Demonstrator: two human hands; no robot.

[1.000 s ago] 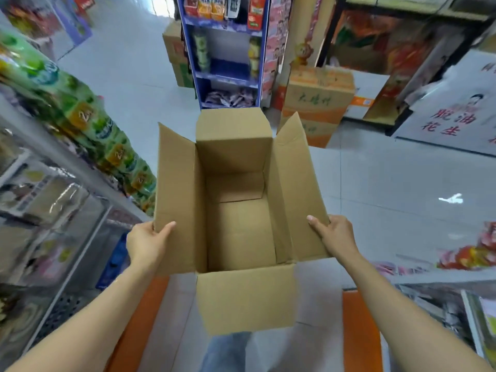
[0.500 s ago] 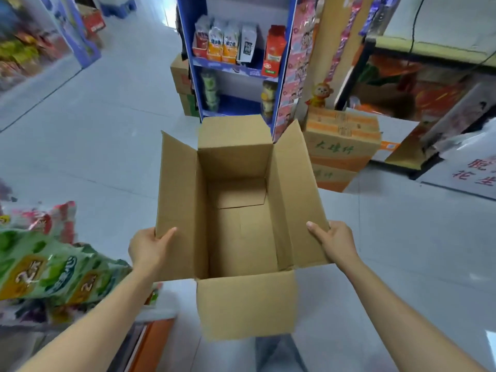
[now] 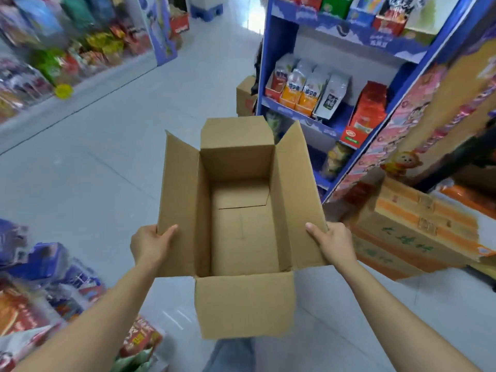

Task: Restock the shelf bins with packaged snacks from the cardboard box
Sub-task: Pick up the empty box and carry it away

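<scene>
Head view: cardboard box is held up off the floor, in front of the person, top open w/ all four flaps out. Only its bare cardboard bottom shows inside.

L hand grips the left flap at its near corner, thumb on the inner face, fingers wrapped behind. R hand grips the right flap at its near corner the same way, thumb on top, fingers under.

Blue display shelf stands just beyond the box's far right corner, w/ snack packs in a row on its middle tier. An orange-printed carton sits on the floor right of the R hand. Blurred snack bags lie at lower left.
</scene>
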